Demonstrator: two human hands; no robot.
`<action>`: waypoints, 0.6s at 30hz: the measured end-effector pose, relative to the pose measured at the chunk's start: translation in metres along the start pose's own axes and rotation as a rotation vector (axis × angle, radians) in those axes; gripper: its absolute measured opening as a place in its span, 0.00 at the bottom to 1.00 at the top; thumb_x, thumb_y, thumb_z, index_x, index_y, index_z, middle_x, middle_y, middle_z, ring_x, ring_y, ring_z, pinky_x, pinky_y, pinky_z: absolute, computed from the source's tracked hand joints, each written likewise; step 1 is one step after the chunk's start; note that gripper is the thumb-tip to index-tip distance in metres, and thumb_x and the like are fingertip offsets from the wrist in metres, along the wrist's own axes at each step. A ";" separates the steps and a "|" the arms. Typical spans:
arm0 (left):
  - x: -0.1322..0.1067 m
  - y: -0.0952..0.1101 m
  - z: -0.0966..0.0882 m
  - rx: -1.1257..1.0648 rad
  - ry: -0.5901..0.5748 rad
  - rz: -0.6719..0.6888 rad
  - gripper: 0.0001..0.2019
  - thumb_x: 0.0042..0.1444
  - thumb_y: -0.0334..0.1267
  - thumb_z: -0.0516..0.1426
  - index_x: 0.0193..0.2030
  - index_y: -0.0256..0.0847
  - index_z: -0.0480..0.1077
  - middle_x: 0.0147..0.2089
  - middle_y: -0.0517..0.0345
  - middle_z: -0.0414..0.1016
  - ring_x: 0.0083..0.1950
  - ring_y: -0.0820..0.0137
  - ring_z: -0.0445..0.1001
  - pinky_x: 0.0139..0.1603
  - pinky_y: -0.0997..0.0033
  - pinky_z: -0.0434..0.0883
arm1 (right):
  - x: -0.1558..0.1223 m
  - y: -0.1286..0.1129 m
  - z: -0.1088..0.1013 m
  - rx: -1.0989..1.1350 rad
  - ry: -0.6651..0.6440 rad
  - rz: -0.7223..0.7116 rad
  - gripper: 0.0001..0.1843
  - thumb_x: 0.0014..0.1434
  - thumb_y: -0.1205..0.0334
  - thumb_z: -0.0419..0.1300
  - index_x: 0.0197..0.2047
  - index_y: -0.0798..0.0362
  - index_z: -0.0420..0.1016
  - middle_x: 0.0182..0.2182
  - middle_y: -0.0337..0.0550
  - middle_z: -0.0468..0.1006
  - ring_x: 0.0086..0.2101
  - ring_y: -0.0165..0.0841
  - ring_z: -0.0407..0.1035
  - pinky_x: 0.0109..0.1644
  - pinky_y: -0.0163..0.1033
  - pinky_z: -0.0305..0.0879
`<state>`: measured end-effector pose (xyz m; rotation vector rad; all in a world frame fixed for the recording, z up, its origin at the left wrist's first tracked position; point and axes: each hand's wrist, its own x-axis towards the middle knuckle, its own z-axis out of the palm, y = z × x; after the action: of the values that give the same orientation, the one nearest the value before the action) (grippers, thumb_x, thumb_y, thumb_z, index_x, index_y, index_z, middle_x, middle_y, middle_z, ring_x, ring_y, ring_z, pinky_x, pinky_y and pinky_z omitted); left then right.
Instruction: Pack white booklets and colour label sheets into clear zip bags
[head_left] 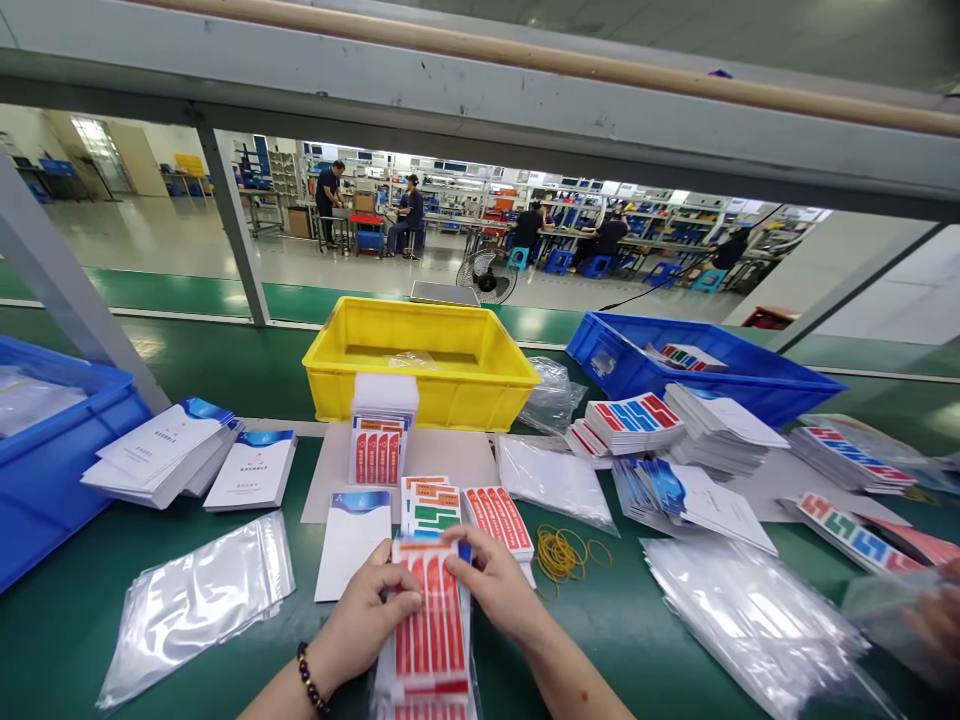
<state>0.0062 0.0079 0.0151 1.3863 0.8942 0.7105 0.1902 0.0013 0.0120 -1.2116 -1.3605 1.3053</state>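
Note:
My left hand point(369, 612), with a beaded bracelet at the wrist, pinches the left side of a red sticker sheet point(433, 640) near the table's front edge. At the sheet's top right corner, the fingers of my right hand point(491, 578) are closed on it. A clear plastic bag point(381, 690) shows around the sheet's lower part; whether the sheet is inside it, I cannot tell. Just beyond my hands lie a white booklet with a blue top point(352, 545), sheets with green and orange stickers point(435, 508), and a stack of red sticker sheets point(501, 520).
A yellow bin point(420, 395) and a blue bin point(720, 385) stand at the back; another blue bin point(52, 470) is left. Clear bags point(202, 600) lie left, more bags point(757, 620) right. Rubber bands point(561, 555) sit beside my right hand. Another person's hand point(937, 620) is far right.

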 end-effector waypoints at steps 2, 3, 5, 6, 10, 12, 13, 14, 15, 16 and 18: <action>0.000 -0.002 -0.001 -0.009 0.022 -0.001 0.10 0.49 0.42 0.57 0.25 0.38 0.71 0.40 0.55 0.62 0.42 0.64 0.65 0.45 0.68 0.62 | -0.002 -0.005 0.000 -0.183 -0.121 -0.075 0.10 0.52 0.58 0.58 0.24 0.54 0.72 0.28 0.40 0.71 0.31 0.32 0.66 0.37 0.37 0.62; 0.000 -0.003 -0.001 -0.017 0.028 -0.003 0.10 0.49 0.43 0.57 0.25 0.38 0.71 0.40 0.55 0.62 0.42 0.65 0.65 0.44 0.68 0.62 | -0.004 -0.007 0.000 -0.228 -0.177 -0.098 0.12 0.52 0.59 0.58 0.21 0.54 0.72 0.31 0.41 0.71 0.33 0.32 0.66 0.39 0.37 0.61; 0.001 -0.005 -0.001 -0.042 0.036 -0.008 0.11 0.49 0.43 0.58 0.24 0.38 0.71 0.39 0.55 0.62 0.42 0.65 0.65 0.44 0.68 0.63 | -0.006 -0.009 -0.001 -0.247 -0.254 -0.083 0.08 0.49 0.60 0.60 0.23 0.54 0.74 0.33 0.41 0.71 0.34 0.32 0.66 0.39 0.37 0.61; 0.001 -0.006 -0.001 -0.055 0.041 -0.009 0.11 0.48 0.44 0.58 0.24 0.38 0.71 0.38 0.55 0.62 0.42 0.64 0.65 0.43 0.68 0.63 | -0.007 -0.009 -0.001 -0.241 -0.282 -0.044 0.04 0.47 0.62 0.61 0.26 0.53 0.75 0.32 0.40 0.71 0.33 0.32 0.65 0.37 0.36 0.61; 0.004 -0.009 -0.001 -0.180 0.032 -0.084 0.13 0.42 0.45 0.62 0.33 0.39 0.71 0.36 0.56 0.67 0.40 0.64 0.68 0.41 0.68 0.64 | -0.008 -0.004 -0.002 -0.206 -0.256 0.094 0.10 0.43 0.72 0.57 0.31 0.54 0.74 0.25 0.35 0.70 0.27 0.27 0.63 0.32 0.31 0.58; 0.005 -0.009 -0.001 -0.238 0.025 -0.171 0.16 0.39 0.45 0.63 0.34 0.39 0.69 0.32 0.58 0.70 0.35 0.66 0.69 0.37 0.69 0.64 | -0.007 -0.001 -0.002 -0.163 -0.208 0.090 0.13 0.43 0.73 0.56 0.34 0.55 0.73 0.25 0.35 0.69 0.26 0.26 0.61 0.30 0.30 0.57; 0.005 -0.009 -0.001 -0.238 0.034 -0.205 0.15 0.39 0.46 0.63 0.31 0.38 0.68 0.29 0.59 0.71 0.32 0.68 0.69 0.35 0.70 0.64 | -0.006 0.000 -0.002 -0.141 -0.193 0.086 0.15 0.42 0.73 0.56 0.36 0.54 0.72 0.25 0.34 0.68 0.25 0.25 0.60 0.30 0.30 0.56; 0.005 -0.008 -0.001 -0.221 0.048 -0.226 0.15 0.39 0.46 0.63 0.26 0.37 0.67 0.26 0.60 0.71 0.30 0.69 0.68 0.33 0.71 0.63 | -0.005 0.001 -0.002 -0.129 -0.185 0.088 0.16 0.42 0.73 0.56 0.38 0.54 0.72 0.24 0.33 0.67 0.24 0.25 0.59 0.29 0.29 0.55; 0.005 -0.006 -0.001 -0.195 0.064 -0.237 0.15 0.39 0.47 0.62 0.23 0.37 0.65 0.24 0.60 0.70 0.28 0.70 0.68 0.32 0.71 0.63 | -0.005 0.001 -0.001 -0.129 -0.176 0.095 0.16 0.42 0.72 0.56 0.38 0.55 0.72 0.23 0.33 0.66 0.24 0.25 0.59 0.29 0.29 0.55; 0.005 -0.005 -0.001 -0.174 0.076 -0.243 0.16 0.39 0.48 0.62 0.21 0.37 0.64 0.23 0.60 0.70 0.27 0.70 0.67 0.31 0.71 0.62 | -0.004 0.002 -0.001 -0.136 -0.169 0.106 0.15 0.42 0.72 0.57 0.36 0.55 0.72 0.22 0.33 0.66 0.23 0.25 0.58 0.28 0.30 0.55; 0.005 -0.001 0.000 -0.153 0.081 -0.250 0.17 0.38 0.49 0.62 0.20 0.38 0.63 0.23 0.60 0.71 0.28 0.69 0.68 0.31 0.71 0.63 | -0.004 0.002 0.001 -0.170 -0.154 0.121 0.08 0.42 0.71 0.57 0.30 0.56 0.71 0.21 0.33 0.65 0.23 0.25 0.58 0.28 0.30 0.54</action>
<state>0.0081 0.0118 0.0134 1.0940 1.0346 0.6324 0.1897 -0.0029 0.0099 -1.3490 -1.5536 1.4146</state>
